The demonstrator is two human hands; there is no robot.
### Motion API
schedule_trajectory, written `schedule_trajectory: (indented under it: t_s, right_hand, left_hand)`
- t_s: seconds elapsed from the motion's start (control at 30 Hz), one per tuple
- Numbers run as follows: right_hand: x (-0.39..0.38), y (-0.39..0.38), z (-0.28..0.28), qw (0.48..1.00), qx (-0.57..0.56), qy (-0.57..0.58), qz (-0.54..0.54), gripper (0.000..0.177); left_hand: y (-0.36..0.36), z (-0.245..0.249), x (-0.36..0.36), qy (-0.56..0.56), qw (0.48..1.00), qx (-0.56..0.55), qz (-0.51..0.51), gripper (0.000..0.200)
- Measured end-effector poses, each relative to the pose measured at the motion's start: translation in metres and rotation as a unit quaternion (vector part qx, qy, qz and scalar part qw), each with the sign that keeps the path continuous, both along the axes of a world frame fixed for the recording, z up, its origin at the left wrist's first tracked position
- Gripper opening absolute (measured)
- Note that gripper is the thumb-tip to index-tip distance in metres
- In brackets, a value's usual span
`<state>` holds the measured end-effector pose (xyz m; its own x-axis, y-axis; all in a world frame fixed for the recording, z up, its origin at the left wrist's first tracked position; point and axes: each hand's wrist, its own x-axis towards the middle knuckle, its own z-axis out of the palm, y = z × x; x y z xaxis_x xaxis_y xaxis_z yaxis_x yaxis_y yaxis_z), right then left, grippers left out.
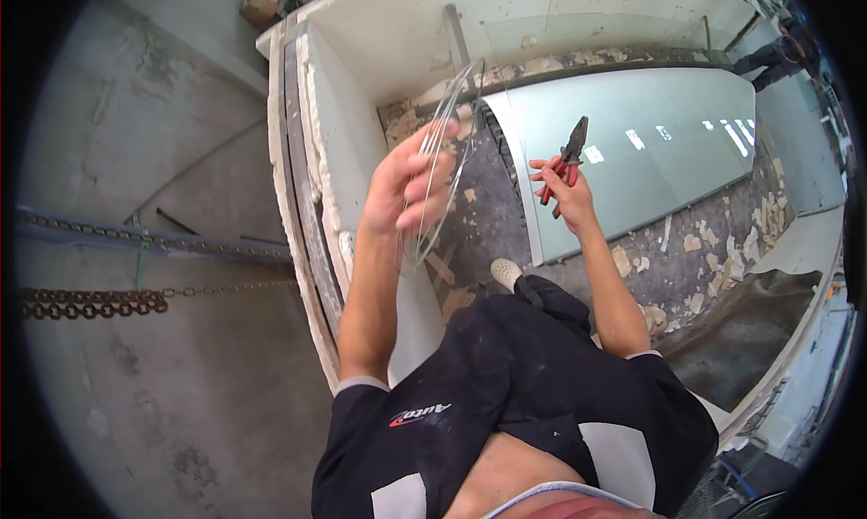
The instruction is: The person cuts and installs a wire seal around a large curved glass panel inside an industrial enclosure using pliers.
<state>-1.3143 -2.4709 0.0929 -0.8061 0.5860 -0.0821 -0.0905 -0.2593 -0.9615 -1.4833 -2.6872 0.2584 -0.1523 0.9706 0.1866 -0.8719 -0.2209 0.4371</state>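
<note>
As we look down from the head camera, we see the left hand (411, 189) raised in front of the body. Its fingers and thumb are closed around the lower end of a thin, clear glass strip (449, 113), which rises away from the palm toward the white slab wall (348, 131). The right hand (567, 194) is well apart from it and wrapped around the red handles of a pair of pliers (569, 153). The tool points up with its jaws together and nothing between them. We judge that the work in hand is trimming glass: an offcut is held free in one hand and the tool is at rest in the other. Any next move calls for a firm but gentle hold on the strip, bare skin kept off its edges, and the pliers kept clear of the large glass sheet (650, 149). That sheet lies just beyond the right hand and reaches toward the far right edge of the floor (713, 239), reflecting ceiling lights. The floor is dark and strewn with pale chips and rubble, thickest along the sheet's near edge, and one light shoe (506, 271) stands among them. To the left of the slab wall we see bare grey concrete (135, 158) crossed by a rusty chain (90, 302). The room looks like a rough workshop or a building site.
</note>
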Motion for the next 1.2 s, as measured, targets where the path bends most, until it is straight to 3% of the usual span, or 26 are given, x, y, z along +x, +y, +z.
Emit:
schedule_trajectory:
  t_s: [0.23,0.3,0.37,0.43,0.47,0.5,0.57,0.63,0.67,0.77,0.87,0.93,1.03,1.07,1.1,1.13,1.17,1.2]
  right_hand:
    - [-0.022,0.008,-0.013,0.998,0.010,0.039,-0.054,0.020]
    - [-0.019,0.012,-0.011,0.997,-0.053,0.063,-0.006,0.020]
    - [-0.007,0.014,0.004,0.995,-0.072,0.073,-0.009,0.018]
    - [0.004,0.019,0.025,0.990,-0.097,0.103,-0.006,0.016]
    - [0.010,0.019,0.032,0.991,-0.090,0.101,-0.006,0.017]
    - [0.015,0.020,0.037,0.991,-0.090,0.099,-0.007,0.017]
    - [0.022,0.017,0.045,0.988,-0.092,0.123,0.007,0.018]
    - [0.027,0.010,0.058,0.987,-0.109,0.119,-0.008,0.019]
    - [0.029,0.010,0.064,0.992,-0.081,0.097,0.006,0.017]
    - [0.031,0.001,0.067,0.997,-0.026,0.056,0.038,0.017]
    - [0.027,-0.017,0.073,0.996,0.071,-0.023,0.039,0.019]
    - [0.024,-0.027,0.081,0.994,0.089,-0.023,0.054,0.019]
    - [0.021,-0.036,0.084,0.986,0.151,-0.017,0.065,0.018]
    - [0.021,-0.040,0.084,0.986,0.154,-0.008,0.062,0.018]
    - [0.021,-0.041,0.083,0.986,0.157,0.001,0.053,0.018]
    - [0.020,-0.040,0.073,0.986,0.159,0.001,0.043,0.022]
    - [0.019,-0.036,0.068,0.975,0.220,-0.007,0.015,0.025]
    - [0.019,-0.034,0.078,0.944,0.326,0.006,-0.040,0.026]
  left_hand:
    - [-0.018,0.004,0.006,-0.066,0.986,0.145,-0.053,0.023]
    - [-0.027,-0.004,-0.001,-0.061,0.986,0.148,-0.055,0.023]
    - [-0.040,-0.017,-0.015,0.092,0.990,0.081,0.076,0.024]
    - [-0.050,-0.033,-0.034,0.137,0.986,0.060,0.080,0.032]
    - [-0.052,-0.036,-0.035,0.228,0.956,-0.057,0.178,0.039]
    - [-0.054,-0.039,-0.039,0.313,0.894,-0.171,0.270,0.047]
    - [-0.057,-0.061,-0.050,0.343,0.872,-0.215,0.276,0.054]
    - [-0.048,-0.067,-0.046,0.461,0.664,-0.406,0.427,0.049]
    - [-0.043,-0.065,-0.043,0.460,0.663,-0.408,0.428,0.049]
    - [-0.022,-0.054,-0.023,0.636,0.420,-0.353,0.542,0.036]
    - [0.011,-0.028,0.020,0.726,0.396,-0.263,0.497,0.030]
    - [0.030,-0.028,0.036,0.795,0.337,-0.216,0.456,0.029]
    - [0.046,-0.033,0.046,0.829,0.323,-0.139,0.435,0.029]
    - [0.049,-0.033,0.048,0.836,0.320,-0.113,0.431,0.017]
    - [0.049,-0.035,0.046,0.836,0.323,-0.104,0.432,0.017]
    - [0.048,-0.038,0.043,0.828,0.361,-0.134,0.407,0.014]
    - [0.050,-0.040,0.041,0.819,0.400,-0.157,0.380,0.016]
    - [0.054,-0.041,0.042,0.811,0.403,-0.182,0.382,0.020]
